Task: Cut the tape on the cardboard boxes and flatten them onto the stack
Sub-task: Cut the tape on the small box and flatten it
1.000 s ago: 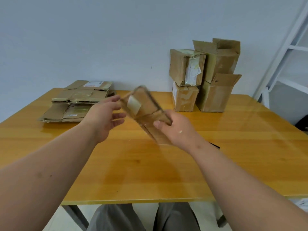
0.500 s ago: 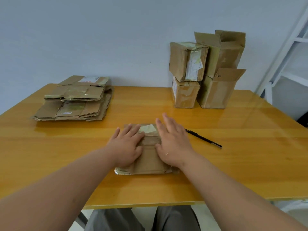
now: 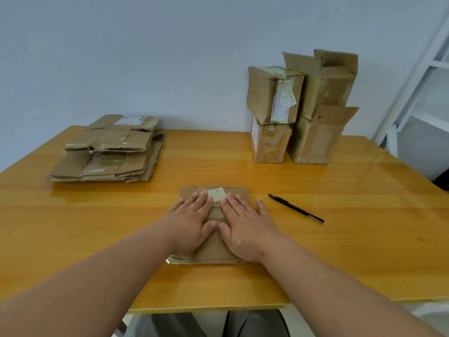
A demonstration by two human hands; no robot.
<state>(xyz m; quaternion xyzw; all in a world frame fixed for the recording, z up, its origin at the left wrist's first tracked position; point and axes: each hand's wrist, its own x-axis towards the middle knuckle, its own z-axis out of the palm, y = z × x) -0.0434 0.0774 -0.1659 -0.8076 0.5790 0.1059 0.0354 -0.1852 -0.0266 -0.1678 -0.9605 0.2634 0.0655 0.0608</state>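
A flattened brown cardboard box with a pale label at its far edge was pressed flat against the glossy orange-yellow wooden surface, near the front edge and roughly at the middle. The left hand and the right hand were laid side by side on top of it, palms down; the fingers of both were held straight and spread (nothing was gripped), and the thumbs nearly met over the centre of the cardboard. A slim black utility knife was seen lying on the surface just to the right of the flattened box, apart from the right hand. A stack of flattened brown cardboard boxes was placed at the far left of the surface. Four upright brown cardboard boxes, some with open flaps, were piled against the pale wall at the far right.
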